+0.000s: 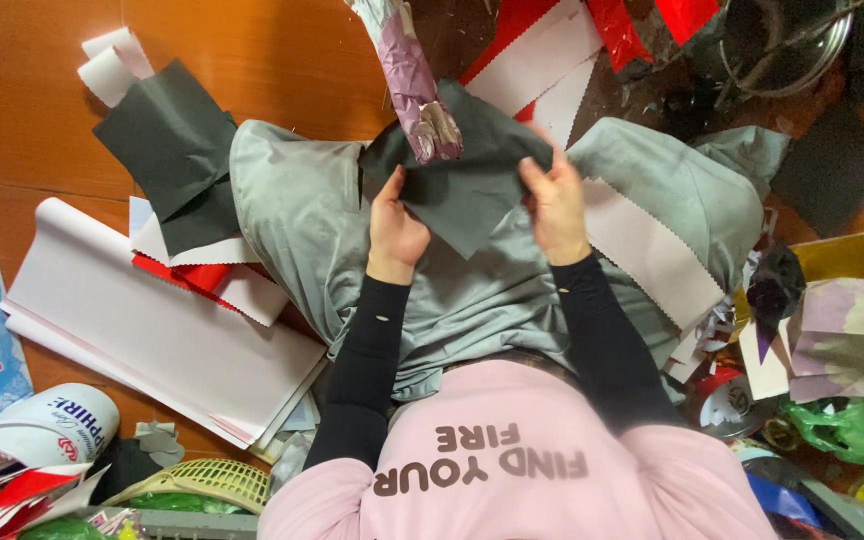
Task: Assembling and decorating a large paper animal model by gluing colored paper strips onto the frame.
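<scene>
Both hands, left [395, 228] and right [556, 205], pinch a matte dark-grey paper sheet [462, 170] over grey cloth [302, 215].

Fingertips of both hands tucked behind dark grey sheet [467, 190], metal pot [787, 45] cut by top edge

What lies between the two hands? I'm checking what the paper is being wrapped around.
In the head view, only the dark grey paper sheet spans between the left hand and right hand; the crumpled purple-and-silver roll rests at its top edge.

Close head view, straight down.
</scene>
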